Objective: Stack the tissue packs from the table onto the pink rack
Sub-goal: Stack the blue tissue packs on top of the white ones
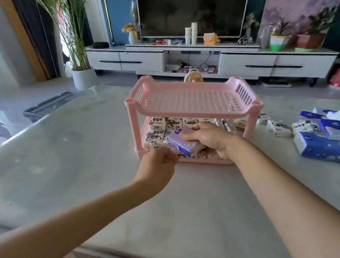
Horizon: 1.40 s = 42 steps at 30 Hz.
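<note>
Head view — INSPECTOR: Report from the left. What is the left hand doing?

ASSISTANT: It sits at the near left corner of the pink rack, against the lower tray's rim. Its fingers are curled, but I cannot tell whether they pinch the rim or only touch it.

INSPECTOR: Where does the rack stand, and what is loaded?

ASSISTANT: It stands mid-table, towards the far edge. A layer of white printed packs covers the lower tier. No pack is on the upper tier.

INSPECTOR: The pack in hand?

ASSISTANT: It is a purple tissue pack, tilted, just above that white layer at the lower tier's near side. The right hand grasps it, fingers on top and thumb beneath. It is not yet set down.

INSPECTOR: What is outstanding?

ASSISTANT: Small white packs lie just beside the rack's right end. A heap of blue packs lies along the table's right edge.

INSPECTOR: Your assessment?

ASSISTANT: In my judgement the task is under half done. The first layer is in and a second is starting. The upper tier and the bulk of the stock remain.
</note>
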### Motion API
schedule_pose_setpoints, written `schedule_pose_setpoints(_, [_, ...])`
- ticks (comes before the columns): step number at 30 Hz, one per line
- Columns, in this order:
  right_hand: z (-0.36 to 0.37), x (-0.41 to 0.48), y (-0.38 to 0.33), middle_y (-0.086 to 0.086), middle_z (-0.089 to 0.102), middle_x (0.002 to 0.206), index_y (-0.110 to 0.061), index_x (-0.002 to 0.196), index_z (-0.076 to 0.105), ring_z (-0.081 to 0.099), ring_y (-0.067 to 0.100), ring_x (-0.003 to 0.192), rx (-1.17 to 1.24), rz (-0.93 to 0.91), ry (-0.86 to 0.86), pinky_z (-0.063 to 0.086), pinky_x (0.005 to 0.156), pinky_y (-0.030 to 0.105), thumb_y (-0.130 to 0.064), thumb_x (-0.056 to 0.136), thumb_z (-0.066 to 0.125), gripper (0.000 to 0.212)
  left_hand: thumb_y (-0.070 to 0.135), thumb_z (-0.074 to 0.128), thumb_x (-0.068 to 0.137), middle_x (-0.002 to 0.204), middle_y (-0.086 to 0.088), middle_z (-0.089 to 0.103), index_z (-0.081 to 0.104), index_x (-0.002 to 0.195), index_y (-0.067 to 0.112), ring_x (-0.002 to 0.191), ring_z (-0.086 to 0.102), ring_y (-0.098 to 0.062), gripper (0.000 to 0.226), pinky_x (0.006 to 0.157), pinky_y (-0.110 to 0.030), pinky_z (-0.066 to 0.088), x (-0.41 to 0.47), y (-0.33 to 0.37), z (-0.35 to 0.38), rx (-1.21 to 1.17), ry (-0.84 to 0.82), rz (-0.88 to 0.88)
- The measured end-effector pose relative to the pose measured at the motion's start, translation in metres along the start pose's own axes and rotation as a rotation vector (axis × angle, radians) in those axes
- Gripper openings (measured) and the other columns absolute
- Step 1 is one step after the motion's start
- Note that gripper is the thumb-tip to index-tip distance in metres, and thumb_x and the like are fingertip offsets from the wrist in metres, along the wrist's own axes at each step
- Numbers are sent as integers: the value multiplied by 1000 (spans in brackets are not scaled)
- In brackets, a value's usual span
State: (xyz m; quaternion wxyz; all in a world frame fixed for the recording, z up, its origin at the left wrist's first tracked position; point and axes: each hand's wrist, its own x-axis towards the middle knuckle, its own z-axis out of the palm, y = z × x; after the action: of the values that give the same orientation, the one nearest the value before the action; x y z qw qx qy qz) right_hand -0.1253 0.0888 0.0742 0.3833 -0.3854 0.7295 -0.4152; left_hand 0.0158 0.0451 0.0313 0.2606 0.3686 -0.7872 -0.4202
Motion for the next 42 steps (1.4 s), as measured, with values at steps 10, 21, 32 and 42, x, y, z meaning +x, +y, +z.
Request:
schedule_pose_setpoints(10, [-83, -58, 61, 0, 60, 79, -16, 85, 57, 56, 10, 64, -285, 282, -197, 47, 55, 19, -6, 83, 66, 14, -5, 41, 76, 66, 10, 55, 58, 70, 20, 60, 49, -11, 31, 57, -23, 42, -10, 20, 55, 111, -179, 176])
schedule_pose_setpoints(21, [-96, -68, 76, 2, 52, 65, -17, 83, 54, 49, 8, 46, -238, 288, -149, 40, 41, 16, -24, 91, 58, 11, -10, 41, 75, 68, 5, 58, 57, 64, 19, 68, 54, -19, 35, 60, -23, 41, -11, 47, 92, -47, -158, 137])
schedule_pose_setpoints(32, [-5, -4, 2, 7, 58, 65, -14, 79, 45, 51, 16, 53, 119, 61, -7, 34, 44, 22, -5, 91, 40, 15, -9, 30, 75, 58, -5, 43, 47, 57, 14, 53, 34, -18, 34, 51, -23, 26, 9, 5, -4, -481, 488, -350])
schedule_pose_setpoints(42, [20, 84, -3, 1, 49, 69, -6, 79, 46, 40, 0, 38, 33, 37, 395, 32, 36, 8, -13, 100, 27, 29, -13, 33, 77, 73, 3, 58, 57, 70, 19, 70, 52, -12, 40, 66, -22, 44, 71, -52, -83, -387, 568, -181])
